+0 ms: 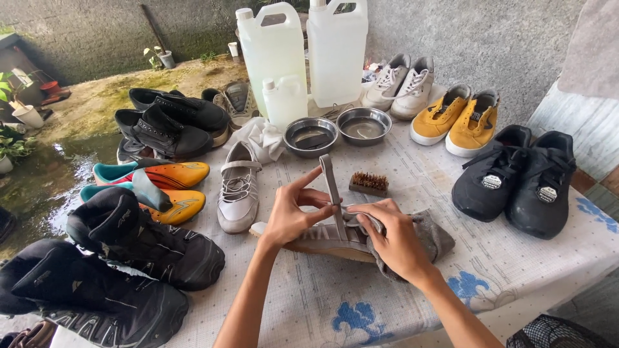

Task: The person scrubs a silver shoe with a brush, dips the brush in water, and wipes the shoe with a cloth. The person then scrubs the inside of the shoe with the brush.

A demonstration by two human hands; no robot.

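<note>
Person's at the table (516,270), both hands on a grey shoe (322,238) lying on its side near the front-middle of the cloth. Left hand (290,216) has fingers closed round the shoe's strap (330,187), holding it upright w/ index finger stretched up along it. Right hand (393,241) presses a grey rag (435,235) against the shoe's upper, fingers curled tight on the cloth; rag trails out to the right under the wrist.

Just behind the shoe sits a small scrub brush (369,183), bristles up. Left of it, the matching grey shoe (238,190) stands upright, laces showing. Further back, two metal bowls (338,132) side by side, w/ a crumpled white cloth (261,138) next to the left one. Behind those, two big clear jugs (303,48) & a smaller white bottle (285,100) in front of them.

Right side: pair of black sneakers (516,174) near the table edge, yellow pair (458,119) behind them, white pair (400,84) further back by the wall. Left side: orange-and-teal football boots (161,187), black lace-ups (171,122) behind, and bulky black high-tops (122,264) at the front-left corner. Ground beyond the table on the left looks wet, a few potted plants (16,129) by it.
</note>
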